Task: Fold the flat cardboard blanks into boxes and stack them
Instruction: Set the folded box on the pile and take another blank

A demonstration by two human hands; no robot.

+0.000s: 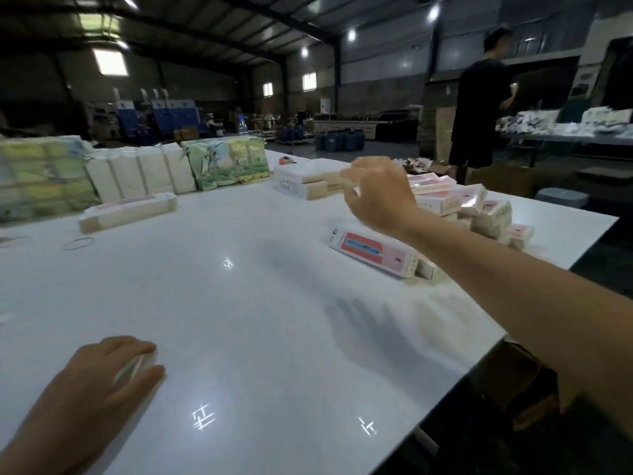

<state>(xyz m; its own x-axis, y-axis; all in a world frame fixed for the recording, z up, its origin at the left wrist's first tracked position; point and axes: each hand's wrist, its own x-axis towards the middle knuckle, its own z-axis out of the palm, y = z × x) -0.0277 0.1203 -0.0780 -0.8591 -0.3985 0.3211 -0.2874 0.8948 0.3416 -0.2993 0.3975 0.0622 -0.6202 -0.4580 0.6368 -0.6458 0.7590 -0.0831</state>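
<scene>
A stack of flat white and tan cardboard blanks [301, 181] lies at the far middle of the white table [239, 320]. My right hand [376, 193] reaches over its right end, with curled fingers and thumb pinching a pale blank there; the view is blurred. A folded pink box [373, 252] lies under my right forearm. Behind it, several folded pink and white boxes [479, 207] are piled near the table's right edge. My left hand [102, 378] rests on the table at the near left with loosely curled fingers, holding nothing that I can make out.
Another low stack of blanks [126, 210] lies at the far left, before wrapped bundles of printed and white cardboard [137, 173]. Rubber bands [78, 243] lie on the left. A person in dark clothes [479, 97] stands beyond the far right corner. The table's right edge runs diagonally.
</scene>
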